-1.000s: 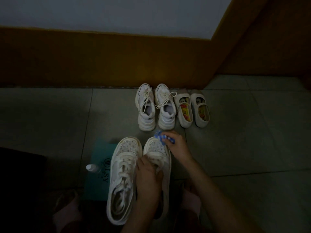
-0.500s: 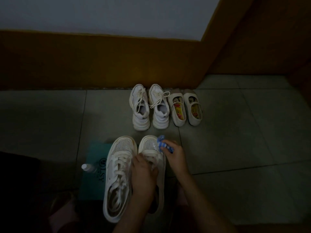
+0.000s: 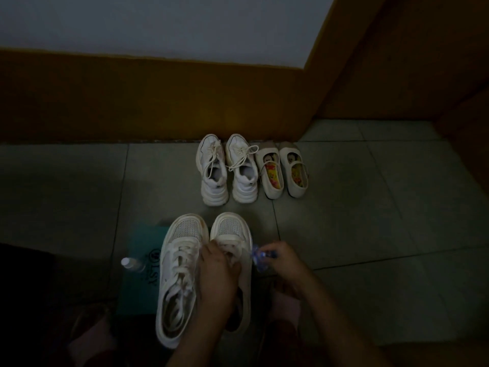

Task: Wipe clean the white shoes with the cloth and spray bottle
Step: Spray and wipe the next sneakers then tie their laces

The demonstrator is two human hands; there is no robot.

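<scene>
Two white mesh-toed sneakers stand side by side on the tiled floor: the left sneaker (image 3: 180,276) and the right sneaker (image 3: 232,234). My left hand (image 3: 218,279) grips the right sneaker over its laces and tongue. My right hand (image 3: 284,266) holds a small blue-patterned cloth (image 3: 258,259) against that sneaker's outer right side. A small spray bottle (image 3: 131,264) with a white cap lies on the floor left of the sneakers, beside a teal paper bag (image 3: 144,271).
Farther back, by the brown baseboard, stand another pair of white lace-up sneakers (image 3: 227,169) and a pair of small cream strap shoes (image 3: 281,170). A brown door frame (image 3: 397,75) rises at the right. My knees show at the bottom edge.
My right hand has drawn the cloth from the right sneaker's toe back along its outer side. My left hand keeps its hold on the sneaker.
</scene>
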